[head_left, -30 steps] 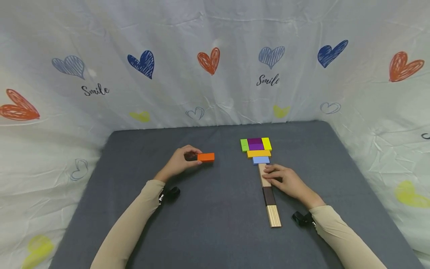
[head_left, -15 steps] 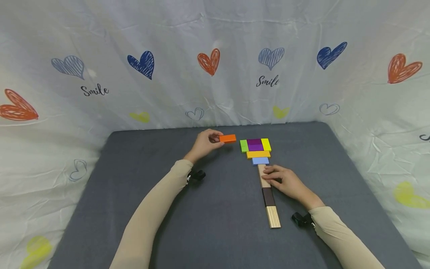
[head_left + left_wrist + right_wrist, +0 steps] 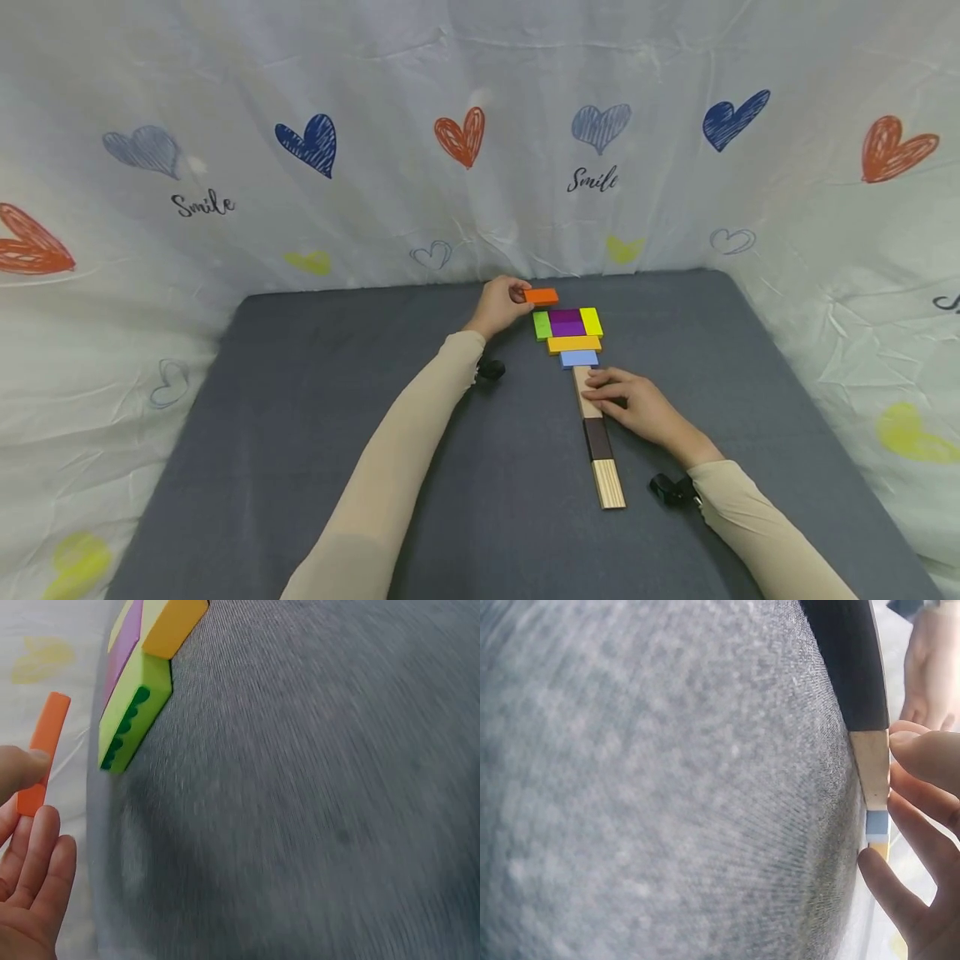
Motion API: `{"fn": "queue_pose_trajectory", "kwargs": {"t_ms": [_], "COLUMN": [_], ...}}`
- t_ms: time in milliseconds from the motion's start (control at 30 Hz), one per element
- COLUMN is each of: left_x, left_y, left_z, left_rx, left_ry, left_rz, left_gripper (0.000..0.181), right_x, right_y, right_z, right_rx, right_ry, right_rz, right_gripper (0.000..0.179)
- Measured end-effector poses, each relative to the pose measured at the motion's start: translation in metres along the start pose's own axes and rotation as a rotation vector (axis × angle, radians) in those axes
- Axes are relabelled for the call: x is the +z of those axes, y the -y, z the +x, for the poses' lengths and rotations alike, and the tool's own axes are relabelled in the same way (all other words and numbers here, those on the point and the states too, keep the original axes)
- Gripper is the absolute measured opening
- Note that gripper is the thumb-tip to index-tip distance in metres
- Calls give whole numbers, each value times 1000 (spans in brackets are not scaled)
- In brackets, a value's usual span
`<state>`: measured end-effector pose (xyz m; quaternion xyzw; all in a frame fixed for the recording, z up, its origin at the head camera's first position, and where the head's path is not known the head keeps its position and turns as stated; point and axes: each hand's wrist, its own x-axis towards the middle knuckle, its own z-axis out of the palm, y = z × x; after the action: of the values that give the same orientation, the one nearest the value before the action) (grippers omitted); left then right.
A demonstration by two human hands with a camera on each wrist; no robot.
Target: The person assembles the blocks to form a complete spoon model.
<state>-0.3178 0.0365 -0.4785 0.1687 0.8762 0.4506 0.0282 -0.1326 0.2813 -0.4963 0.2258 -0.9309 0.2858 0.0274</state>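
My left hand (image 3: 498, 308) pinches an orange block (image 3: 543, 297) by its left end, just beyond a row of blocks. In the left wrist view the thumb lies across the orange block (image 3: 49, 729). That row holds a green block (image 3: 542, 326), purple blocks (image 3: 566, 322) and a yellow block (image 3: 592, 322). Nearer come an amber block (image 3: 573, 344) and a blue block (image 3: 579, 359). The fingertips of my right hand (image 3: 641, 407) rest on a pale wooden block (image 3: 583, 382), fingers loosely bent. A dark brown block (image 3: 598, 439) and a striped wooden block (image 3: 609, 485) continue the line.
A grey cloth covers the table (image 3: 337, 400). Behind its far edge, close to my left hand, hangs a white curtain (image 3: 375, 192) printed with hearts. Black wrist cameras sit on both arms, the left one (image 3: 491, 369) beside the blocks.
My left hand has carried the orange block to the right and away from me, from left of the blocks to behind the green and purple ones. The right hand stays in place.
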Motion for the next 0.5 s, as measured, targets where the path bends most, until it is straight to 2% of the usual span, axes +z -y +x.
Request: {"fn": "queue_pose_trajectory", "kwargs": {"t_ms": [500], "left_x": [32], "left_y": [-26], "left_z": [12], "left_rx": [-46], "left_ry": [11], "left_rz": [144], "left_gripper": [31], "right_x": [0], "right_y": [-2], "right_z": [1], "right_rx": [-29], "right_ry": [-19], "right_rz": [-8], "right_gripper": [25]}}
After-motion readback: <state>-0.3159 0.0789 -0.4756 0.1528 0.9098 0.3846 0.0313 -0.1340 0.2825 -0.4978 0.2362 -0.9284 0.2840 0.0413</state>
